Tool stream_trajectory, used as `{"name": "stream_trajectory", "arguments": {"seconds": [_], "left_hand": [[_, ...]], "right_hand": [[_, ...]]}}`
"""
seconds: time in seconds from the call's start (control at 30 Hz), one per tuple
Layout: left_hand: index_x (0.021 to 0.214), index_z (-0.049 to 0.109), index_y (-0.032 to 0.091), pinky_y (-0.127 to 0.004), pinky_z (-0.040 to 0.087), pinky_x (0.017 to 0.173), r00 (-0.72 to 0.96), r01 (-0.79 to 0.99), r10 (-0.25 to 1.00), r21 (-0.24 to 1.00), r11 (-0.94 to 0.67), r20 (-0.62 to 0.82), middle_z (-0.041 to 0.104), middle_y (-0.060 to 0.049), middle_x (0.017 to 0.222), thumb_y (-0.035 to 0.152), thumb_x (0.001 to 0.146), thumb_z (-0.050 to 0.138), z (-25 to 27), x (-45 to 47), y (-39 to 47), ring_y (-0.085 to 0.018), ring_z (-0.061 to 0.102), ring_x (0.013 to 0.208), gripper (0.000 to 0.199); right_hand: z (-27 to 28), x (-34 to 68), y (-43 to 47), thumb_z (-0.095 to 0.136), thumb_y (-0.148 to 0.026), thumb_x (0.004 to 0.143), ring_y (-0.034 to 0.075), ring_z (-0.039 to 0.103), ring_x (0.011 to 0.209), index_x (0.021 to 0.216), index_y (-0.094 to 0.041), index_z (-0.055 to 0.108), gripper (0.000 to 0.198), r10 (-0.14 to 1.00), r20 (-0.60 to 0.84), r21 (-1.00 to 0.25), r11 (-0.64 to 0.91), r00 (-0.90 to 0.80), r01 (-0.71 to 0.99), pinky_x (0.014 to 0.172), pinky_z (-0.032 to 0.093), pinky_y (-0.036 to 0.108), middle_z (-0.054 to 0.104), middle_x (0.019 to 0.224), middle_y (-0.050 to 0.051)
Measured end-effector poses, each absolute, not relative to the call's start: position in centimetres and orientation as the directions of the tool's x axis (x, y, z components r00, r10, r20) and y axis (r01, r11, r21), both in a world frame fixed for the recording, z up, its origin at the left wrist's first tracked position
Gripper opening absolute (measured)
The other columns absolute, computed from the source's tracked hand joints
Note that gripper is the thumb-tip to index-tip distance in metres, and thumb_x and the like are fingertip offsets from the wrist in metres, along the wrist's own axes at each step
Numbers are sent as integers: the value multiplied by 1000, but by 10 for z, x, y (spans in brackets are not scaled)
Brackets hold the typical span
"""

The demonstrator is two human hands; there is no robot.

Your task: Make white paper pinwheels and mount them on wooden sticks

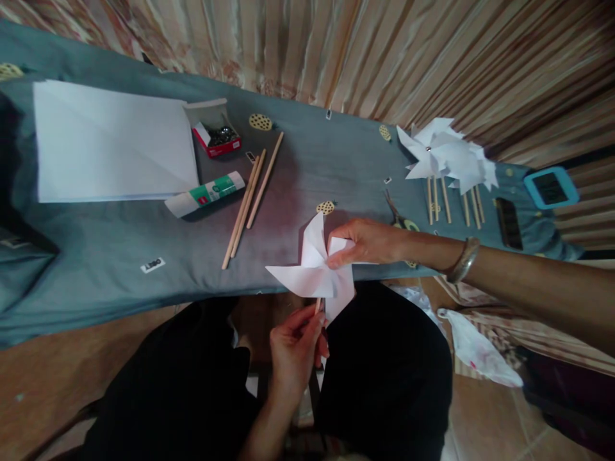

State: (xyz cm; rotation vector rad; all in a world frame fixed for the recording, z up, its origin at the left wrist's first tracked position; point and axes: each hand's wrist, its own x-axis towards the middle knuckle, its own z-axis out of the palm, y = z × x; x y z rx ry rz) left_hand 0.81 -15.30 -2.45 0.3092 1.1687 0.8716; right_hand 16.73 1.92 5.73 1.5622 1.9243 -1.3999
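At the lower centre of the frame we hold one white pinwheel (300,280): our right hand (368,241) pinches its paper near the middle, our left hand (295,342) is closed on its stick (318,305). On the counter (331,160) we count three loose rods (265,180) and one tube (205,194) left of centre, one red box (223,150) and one paper stack (115,144) upper left; upper right, overlapping finished pinwheels (456,153) show six handles (446,203).

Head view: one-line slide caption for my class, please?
Right hand on a white paper pinwheel, left hand gripping its stick.
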Motion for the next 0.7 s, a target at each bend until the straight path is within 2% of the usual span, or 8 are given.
{"name": "stream_trajectory", "arguments": {"seconds": [0.1,0.23,0.33,0.47,0.63,0.7], "left_hand": [[89,79,11,-14,26,28,114,-463,714,599,654,-691,62,0,48,49,64,83,-22,10,-150,-5,42,27,46],[82,78,10,-16,28,26,105,-504,682,552,664,-724,66,-2,53,49,54,87,-18,13,-147,-8,49,28,48],[83,78,10,-16,29,26,111,-506,667,535,676,-737,65,-2,51,50,53,87,-18,13,-147,-9,49,27,51],[85,78,9,-14,23,27,147,-497,661,523,692,-735,58,0,41,54,55,85,-19,12,-148,-6,41,25,55],[84,77,10,-16,24,26,155,-539,648,486,688,-746,68,-3,59,58,56,83,-15,12,-146,-5,44,26,56],[82,76,10,-16,24,26,151,-552,647,479,683,-748,68,-2,62,57,55,85,-13,12,-145,-5,45,26,54]], "right_hand": [[57,167,19,71,-43,68,11,48,61,69,-16,64,28,583,-728,-487,-68,-362,871,58,33,24,57,62,-3],[54,168,19,71,-44,68,12,48,61,68,-16,64,28,591,-722,-492,-75,-359,867,58,32,24,56,63,-3],[54,167,19,70,-44,68,11,47,60,66,-17,63,29,598,-721,-486,-79,-348,871,57,31,24,55,61,-4],[56,163,19,70,-43,67,11,47,59,64,-17,62,28,606,-722,-465,-69,-333,883,57,32,24,54,60,-4],[58,161,19,70,-44,67,11,47,59,64,-17,62,29,608,-725,-442,-48,-324,896,57,31,24,55,61,-4],[58,162,19,69,-45,68,11,47,59,65,-17,62,29,600,-728,-448,-49,-332,893,57,31,24,55,61,-4]]}}
